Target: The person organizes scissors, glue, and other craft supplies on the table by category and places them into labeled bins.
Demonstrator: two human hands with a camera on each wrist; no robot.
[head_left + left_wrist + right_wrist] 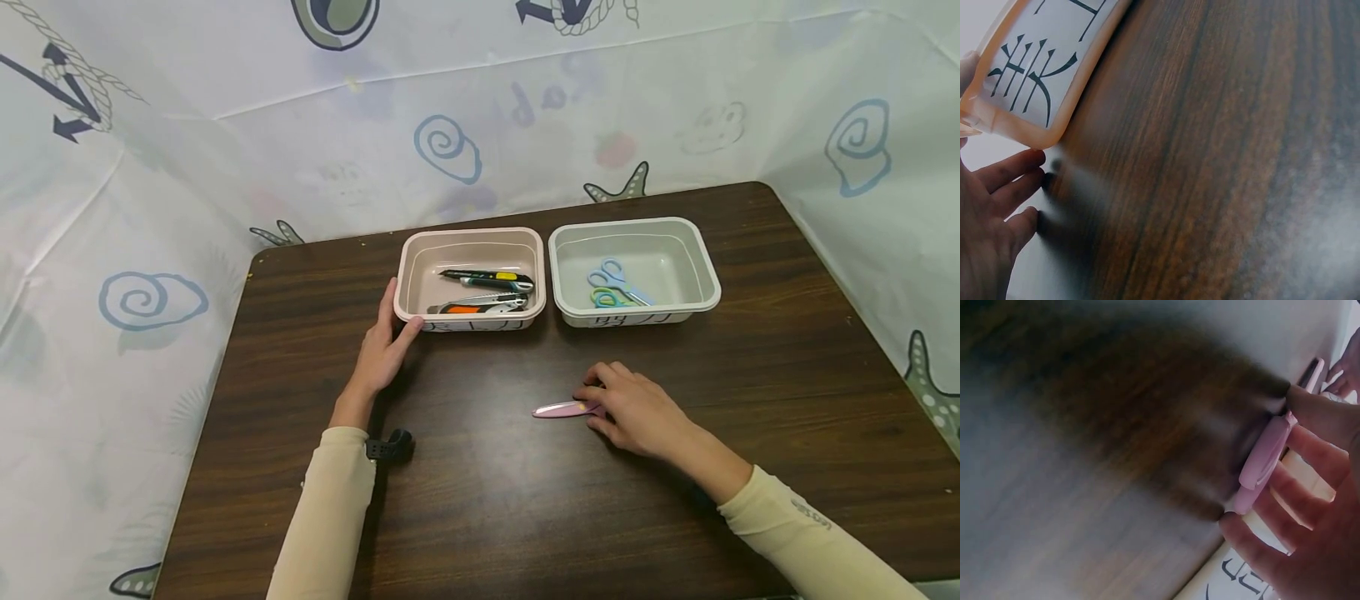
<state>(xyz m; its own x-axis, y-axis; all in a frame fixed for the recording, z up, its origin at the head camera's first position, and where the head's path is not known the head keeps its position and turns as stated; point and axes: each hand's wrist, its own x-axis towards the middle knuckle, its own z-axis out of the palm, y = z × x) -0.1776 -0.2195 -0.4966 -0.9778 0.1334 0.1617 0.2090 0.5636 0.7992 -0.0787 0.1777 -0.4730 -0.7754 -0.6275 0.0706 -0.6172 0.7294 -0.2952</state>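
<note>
On the table, my right hand (637, 412) curls its fingers round a pair of pink scissors (561, 409), whose blades point left. In the right wrist view the pink handles (1266, 453) show between the thumb and the fingers, with fingertips right at the tabletop. My left hand (378, 354) rests against the near left corner of a beige plastic bin (408, 258), thumb on its front rim and fingers straight along its side. Several utility knives (487, 283) lie inside that bin.
To the right, a grey-white bin (693, 258) holds blue scissors (611, 275) and green-and-teal scissors (606, 297). Paper labels with black characters (1035, 81) are on the bins' fronts. A white printed curtain (525, 125) hangs behind the dark wooden table (480, 500).
</note>
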